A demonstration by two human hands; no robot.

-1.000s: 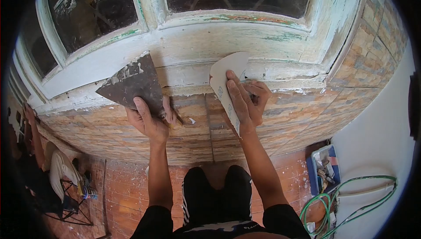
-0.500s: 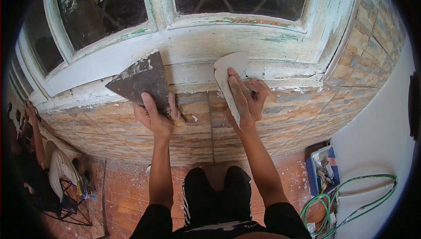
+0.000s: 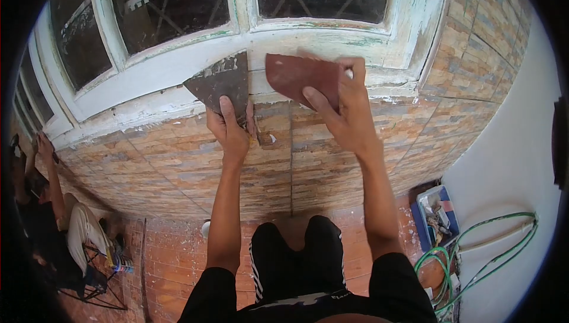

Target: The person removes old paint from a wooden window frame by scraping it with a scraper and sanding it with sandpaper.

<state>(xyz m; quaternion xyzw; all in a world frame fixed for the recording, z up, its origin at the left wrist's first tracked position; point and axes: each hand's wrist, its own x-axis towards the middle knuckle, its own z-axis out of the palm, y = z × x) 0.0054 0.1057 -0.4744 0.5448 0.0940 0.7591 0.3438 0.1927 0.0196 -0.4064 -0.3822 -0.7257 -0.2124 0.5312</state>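
My left hand (image 3: 230,133) is closed round a wide putty knife (image 3: 223,84), its dark triangular blade pointing up toward the window frame and its edge flecked with white. The thumb lies flat on the blade. A sheet of sandpaper (image 3: 302,78) is gripped in my right hand (image 3: 348,112), thumb in front and fingers behind, with the reddish-brown grit side facing me. Both tools are in front of the white wooden window sill (image 3: 160,109), whose paint is worn and chipped.
Stone-patterned tiles (image 3: 237,174) cover the wall below the sill. At lower right stand a blue bin (image 3: 422,222) of odds and ends and a coiled green hose (image 3: 492,219). Another person (image 3: 50,216) sits at far left near a folding stool (image 3: 95,281). Paint flakes dot the red floor (image 3: 178,240).
The sandpaper has turned from its pale backing to its reddish grit side, and my right hand has rotated with it. The view has shifted, with the putty knife still in my left hand.
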